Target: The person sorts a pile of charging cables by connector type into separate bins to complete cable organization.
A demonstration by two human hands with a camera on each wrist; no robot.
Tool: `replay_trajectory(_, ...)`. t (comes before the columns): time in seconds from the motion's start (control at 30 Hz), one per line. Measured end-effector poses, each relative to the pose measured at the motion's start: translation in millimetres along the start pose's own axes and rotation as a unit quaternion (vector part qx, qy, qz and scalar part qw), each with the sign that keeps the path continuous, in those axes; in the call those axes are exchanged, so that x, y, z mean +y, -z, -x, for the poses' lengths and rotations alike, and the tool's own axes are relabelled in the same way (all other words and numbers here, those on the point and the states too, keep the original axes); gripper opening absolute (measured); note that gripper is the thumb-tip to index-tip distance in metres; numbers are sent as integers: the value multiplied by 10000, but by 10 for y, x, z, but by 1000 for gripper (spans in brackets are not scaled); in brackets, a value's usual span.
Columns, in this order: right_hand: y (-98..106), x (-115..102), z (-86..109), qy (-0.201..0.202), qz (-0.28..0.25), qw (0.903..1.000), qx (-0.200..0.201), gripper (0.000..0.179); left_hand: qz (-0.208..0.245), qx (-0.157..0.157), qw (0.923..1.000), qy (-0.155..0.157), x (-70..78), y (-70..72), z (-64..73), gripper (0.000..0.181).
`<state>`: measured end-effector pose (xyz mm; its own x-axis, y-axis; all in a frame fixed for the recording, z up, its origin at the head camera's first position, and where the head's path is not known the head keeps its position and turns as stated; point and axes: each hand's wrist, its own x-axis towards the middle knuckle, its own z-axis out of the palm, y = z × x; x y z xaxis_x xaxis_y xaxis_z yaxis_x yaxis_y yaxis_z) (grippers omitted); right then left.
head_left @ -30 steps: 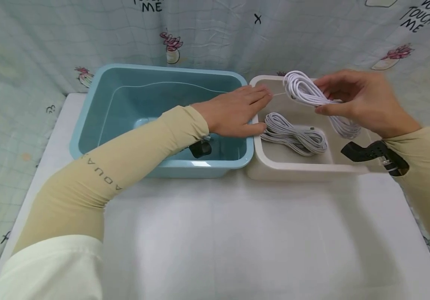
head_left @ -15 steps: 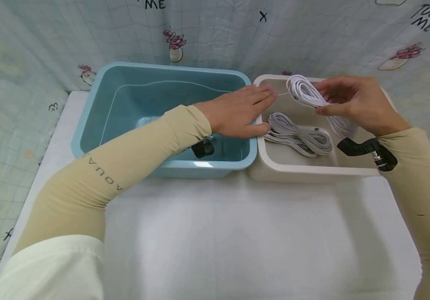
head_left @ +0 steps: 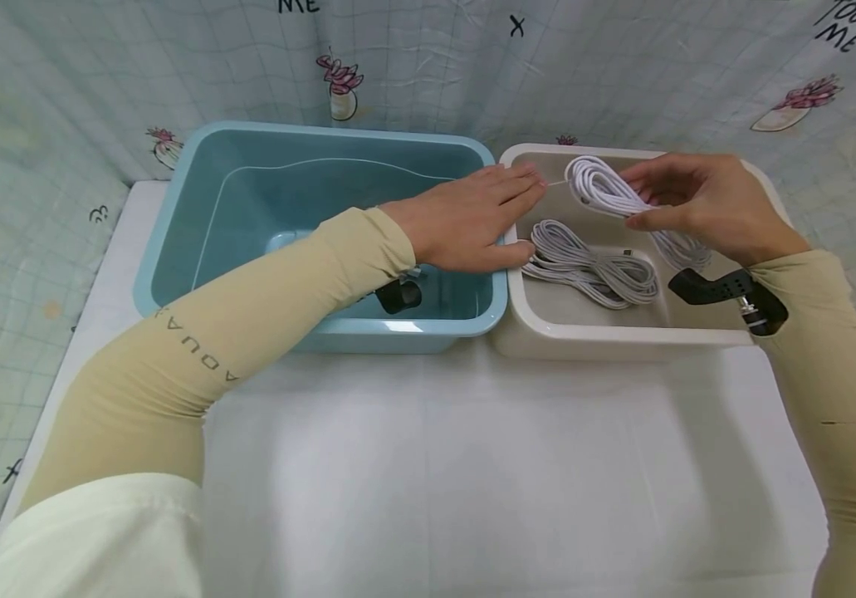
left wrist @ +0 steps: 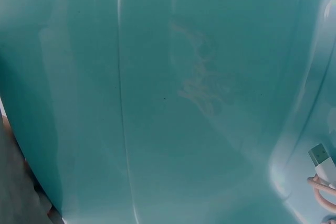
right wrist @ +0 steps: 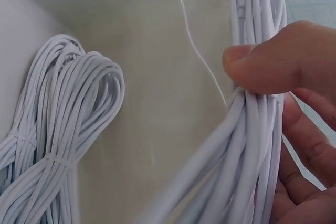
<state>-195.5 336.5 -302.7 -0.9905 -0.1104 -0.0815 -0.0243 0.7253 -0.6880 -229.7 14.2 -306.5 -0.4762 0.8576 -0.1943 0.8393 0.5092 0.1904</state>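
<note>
My right hand (head_left: pixel 722 203) pinches a coiled white cable (head_left: pixel 607 187) between thumb and fingers, over the white bin. A small tie shows around the held coil in the right wrist view. Below it lie coiled white cables (head_left: pixel 592 270) on the bin floor, bound with ties (right wrist: pixel 60 161); a metal plug end shows among them. My left hand (head_left: pixel 468 220) lies palm down with straight fingers across the adjoining rims, its fingertips near the held coil. In the left wrist view a white USB plug (left wrist: pixel 323 163) on a cable shows at the right edge.
A light blue bin (head_left: pixel 398 326) and the white bin (head_left: pixel 622 336) stand side by side at the back of the white-covered table (head_left: pixel 428 465). Behind them hangs a printed grid-pattern cloth (head_left: pixel 428 75). Black camera mounts (head_left: pixel 726 295) sit at the wrists.
The held cable and my right hand have dropped slightly, and the right forearm has swung a little left. My left hand stays on the rims. The head view has shifted slightly.
</note>
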Motion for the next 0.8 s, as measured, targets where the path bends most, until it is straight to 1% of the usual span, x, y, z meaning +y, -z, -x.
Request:
replay_trajectory(0.13,-4,25,-40,44,-1,10000,-46,52,38,9,10000,18,-10,-10,8,80)
replay_trajectory(0.2,-15,42,-60,26,113,9999,-89,53,63,12,10000,15,-17,-21,8,80)
replay_trajectory(0.3,-40,73,-83,-139,299,9993,-154,55,89,-9,10000,15,-33,-44,1,80)
replay_trajectory(0.4,-61,89,-107,-248,480,9985,-112,57,99,11,9999,23,-56,-68,-12,80)
replay_trajectory(0.5,-86,83,-142,-226,467,9987,-19,57,137,16,9999,76,-93,-94,-24,81)
replay_trajectory(0.67,-97,42,-219,-98,426,9990,107,52,137,46,9998,127,-190,-127,-48,82)
replay_trajectory(0.8,-72,27,-164,-87,336,9993,171,49,39,31,10000,46,-246,-163,-94,83)
